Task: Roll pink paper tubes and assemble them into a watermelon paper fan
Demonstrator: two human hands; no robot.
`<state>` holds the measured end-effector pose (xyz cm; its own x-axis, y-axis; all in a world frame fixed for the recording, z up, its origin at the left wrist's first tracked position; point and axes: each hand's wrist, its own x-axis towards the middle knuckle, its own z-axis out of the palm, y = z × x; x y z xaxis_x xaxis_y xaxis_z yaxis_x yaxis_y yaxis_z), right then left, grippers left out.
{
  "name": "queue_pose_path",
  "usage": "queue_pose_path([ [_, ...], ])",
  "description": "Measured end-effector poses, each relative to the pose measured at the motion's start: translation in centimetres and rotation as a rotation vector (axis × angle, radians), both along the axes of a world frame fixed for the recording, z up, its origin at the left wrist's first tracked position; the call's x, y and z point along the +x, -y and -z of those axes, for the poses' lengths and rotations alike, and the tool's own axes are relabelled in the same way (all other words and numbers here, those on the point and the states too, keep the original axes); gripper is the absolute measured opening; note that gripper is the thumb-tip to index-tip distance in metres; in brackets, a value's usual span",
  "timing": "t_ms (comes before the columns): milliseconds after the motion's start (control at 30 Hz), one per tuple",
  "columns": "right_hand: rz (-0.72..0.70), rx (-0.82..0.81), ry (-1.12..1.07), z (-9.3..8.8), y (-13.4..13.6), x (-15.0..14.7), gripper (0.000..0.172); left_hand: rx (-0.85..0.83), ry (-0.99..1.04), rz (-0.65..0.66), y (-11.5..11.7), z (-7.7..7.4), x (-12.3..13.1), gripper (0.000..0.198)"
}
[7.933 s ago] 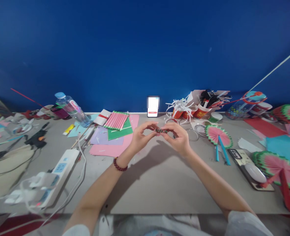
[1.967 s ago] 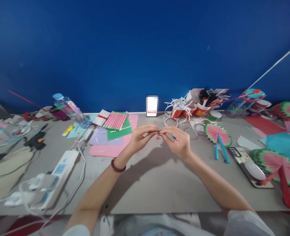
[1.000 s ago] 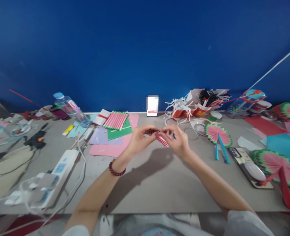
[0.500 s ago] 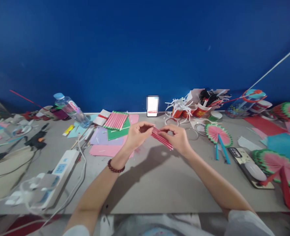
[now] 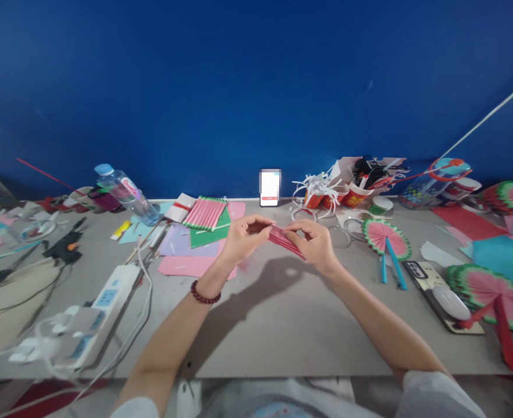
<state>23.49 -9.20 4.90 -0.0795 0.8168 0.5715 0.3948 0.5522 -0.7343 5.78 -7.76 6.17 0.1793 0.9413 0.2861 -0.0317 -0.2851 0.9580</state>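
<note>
Between my two hands, above the table, is a narrow strip of pleated pink paper (image 5: 288,241), slanting down to the right. My left hand (image 5: 246,237) pinches its upper left end between thumb and fingers. Closed on the paper's right part, my right hand (image 5: 315,244) presses the folds together and hides some of them. Behind my left hand, a pleated pink sheet with green edges (image 5: 206,213) lies on green paper (image 5: 213,231), with purple paper (image 5: 182,242) and pink paper (image 5: 187,266) nearby.
To the left are a power strip (image 5: 111,302), a glue gun (image 5: 67,247) and a leaning bottle (image 5: 128,194). A phone (image 5: 269,187) stands against the blue wall. Watermelon-like paper fans (image 5: 387,237), a mouse (image 5: 451,302) on another phone, and paper cups (image 5: 356,196) are on the right.
The pleated paper has tilted slightly, and its lower right end shows less beyond my right fingers. Both hands stay nearly in place.
</note>
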Motion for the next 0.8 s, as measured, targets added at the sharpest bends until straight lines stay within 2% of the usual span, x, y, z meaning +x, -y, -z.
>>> queue_pose_path([
  [167,0.034,0.195,0.043,-0.1,0.4,0.0,0.009,0.078,-0.02,0.108,0.1,-0.5,-0.1,0.02],
  [300,0.035,0.275,0.085,-0.1,0.8,-0.1,0.011,0.132,-0.074,0.124,0.2,-0.8,-0.2,0.031],
  [433,0.061,0.265,0.088,-0.2,1.1,-0.3,0.01,0.233,-0.188,0.091,0.3,-0.8,-0.5,0.012],
  [567,0.057,0.209,0.066,-0.4,1.1,-0.3,0.01,0.337,-0.185,0.098,0.4,-0.7,-0.6,0.014],
  [800,0.007,0.163,0.043,-0.5,1.0,-0.3,0.011,0.385,-0.209,0.079,0.1,-0.5,-0.7,0.014],
])
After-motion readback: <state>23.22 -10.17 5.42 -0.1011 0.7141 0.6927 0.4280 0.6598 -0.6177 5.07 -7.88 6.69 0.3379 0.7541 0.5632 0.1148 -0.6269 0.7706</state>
